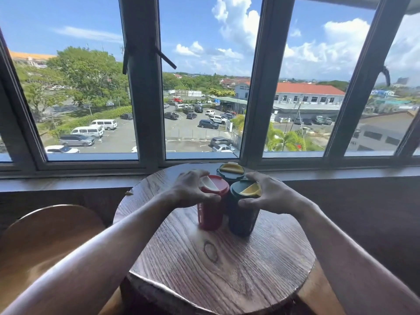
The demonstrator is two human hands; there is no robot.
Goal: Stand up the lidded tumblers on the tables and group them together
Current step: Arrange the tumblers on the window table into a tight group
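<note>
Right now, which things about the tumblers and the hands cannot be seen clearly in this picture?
- Head view: the far green tumbler shows only its lid; the two near tumblers hide its body.
- The red tumbler has lettering cut off by the left hand.
- Whether the green tumbler touches the red one: the gap is in shadow.
- Fingertips of the right hand lie behind that tumbler.

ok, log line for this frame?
left hand grips red tumbler | right hand grips green tumbler | third tumbler behind | all upright
</note>
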